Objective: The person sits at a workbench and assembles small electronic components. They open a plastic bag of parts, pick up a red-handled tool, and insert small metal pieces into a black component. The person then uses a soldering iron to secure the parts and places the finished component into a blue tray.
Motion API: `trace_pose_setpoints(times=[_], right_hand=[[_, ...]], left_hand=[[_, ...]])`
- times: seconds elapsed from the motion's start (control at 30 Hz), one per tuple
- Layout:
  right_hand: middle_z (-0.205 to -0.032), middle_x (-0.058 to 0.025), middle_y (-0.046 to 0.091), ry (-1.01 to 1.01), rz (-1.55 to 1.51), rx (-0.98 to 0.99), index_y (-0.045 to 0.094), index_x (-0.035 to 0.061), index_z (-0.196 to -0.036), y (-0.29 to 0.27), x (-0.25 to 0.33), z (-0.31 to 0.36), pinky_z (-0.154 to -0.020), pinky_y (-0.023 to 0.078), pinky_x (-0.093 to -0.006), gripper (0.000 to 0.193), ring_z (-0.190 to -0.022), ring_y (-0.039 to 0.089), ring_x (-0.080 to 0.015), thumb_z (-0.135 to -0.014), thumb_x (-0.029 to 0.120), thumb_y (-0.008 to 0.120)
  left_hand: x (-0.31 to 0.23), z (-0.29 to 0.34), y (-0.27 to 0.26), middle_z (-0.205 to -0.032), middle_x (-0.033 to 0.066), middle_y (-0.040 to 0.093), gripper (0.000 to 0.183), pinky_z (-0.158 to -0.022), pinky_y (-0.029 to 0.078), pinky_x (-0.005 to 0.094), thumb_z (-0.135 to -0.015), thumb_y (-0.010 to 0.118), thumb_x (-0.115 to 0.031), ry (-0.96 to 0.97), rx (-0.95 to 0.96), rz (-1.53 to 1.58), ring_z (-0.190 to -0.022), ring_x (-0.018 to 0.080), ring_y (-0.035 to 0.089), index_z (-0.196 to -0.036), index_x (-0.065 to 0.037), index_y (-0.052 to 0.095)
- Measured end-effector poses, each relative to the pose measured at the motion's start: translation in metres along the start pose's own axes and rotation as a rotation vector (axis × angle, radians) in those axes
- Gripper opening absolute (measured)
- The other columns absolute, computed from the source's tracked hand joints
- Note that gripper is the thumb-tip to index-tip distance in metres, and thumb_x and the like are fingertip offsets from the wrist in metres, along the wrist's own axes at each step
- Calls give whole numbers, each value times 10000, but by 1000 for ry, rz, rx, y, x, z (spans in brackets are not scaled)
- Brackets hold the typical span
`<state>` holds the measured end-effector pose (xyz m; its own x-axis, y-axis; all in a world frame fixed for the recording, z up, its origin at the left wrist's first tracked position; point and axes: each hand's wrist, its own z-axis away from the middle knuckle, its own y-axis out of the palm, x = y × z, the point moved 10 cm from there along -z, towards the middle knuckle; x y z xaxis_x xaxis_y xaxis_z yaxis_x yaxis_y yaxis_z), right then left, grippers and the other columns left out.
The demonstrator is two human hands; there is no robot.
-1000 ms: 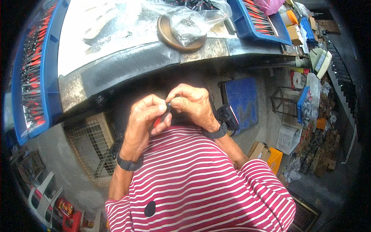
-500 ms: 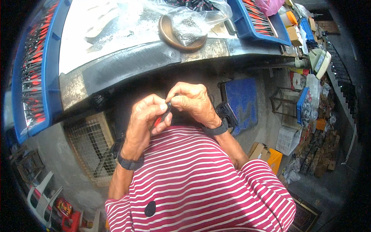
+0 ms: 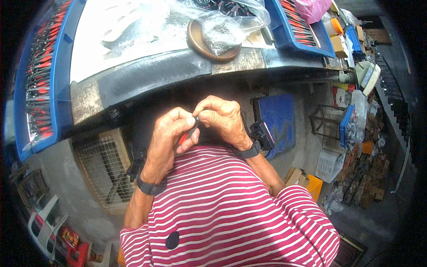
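Close in front of my striped shirt, both hands meet below the workbench's front edge. My left hand [image 3: 170,128] is closed around a slim black-and-red piece [image 3: 183,137], its red part showing between the fingers. At the dark upper end of that piece, the thumb and forefinger of my right hand [image 3: 222,119] are pinched together. Whether a separate small part sits in that pinch is too small to tell. Similar red-and-black pieces [image 3: 42,89] fill a long blue tray [image 3: 61,84] at the left of the bench.
On the workbench [image 3: 153,69], a wooden bowl [image 3: 195,39] holds a clear plastic bag [image 3: 222,38] of small metallic parts. Another blue tray [image 3: 307,50] with red-and-black pieces stands right. A blue panel [image 3: 278,120] leans beyond my right wrist; boxes and shelving crowd the far right.
Both hands keep nearly the same hold, with only slight finger movement at the piece's upper end. The bench has shifted slightly rightward in view.
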<state>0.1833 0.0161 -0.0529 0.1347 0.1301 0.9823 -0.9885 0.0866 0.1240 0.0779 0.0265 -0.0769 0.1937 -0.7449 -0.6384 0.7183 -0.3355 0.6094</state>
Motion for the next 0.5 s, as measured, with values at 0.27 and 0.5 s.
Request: trace_pose_setpoints(times=[0.27,0.5], right_hand=[[-700,1,557,73,-47,15,663,1,-888,0,-5,-2,-566,387,-205,150,-639,475,-57,-874,146,627],[-694,9,549,90,-60,18,662,4,-907,1,-10,1,-556,378,-200,145,-628,467,-49,-875,143,632]], left_hand=[[2,-2,0,-657,89,584,124,-396,279,186,-872,531,-128,4,-6,7,-449,57,412,-845,-8,543],[0,1,-3,-636,72,577,139,-384,272,184,-874,545,-169,8,-33,-79,-444,55,408,-836,-36,530]])
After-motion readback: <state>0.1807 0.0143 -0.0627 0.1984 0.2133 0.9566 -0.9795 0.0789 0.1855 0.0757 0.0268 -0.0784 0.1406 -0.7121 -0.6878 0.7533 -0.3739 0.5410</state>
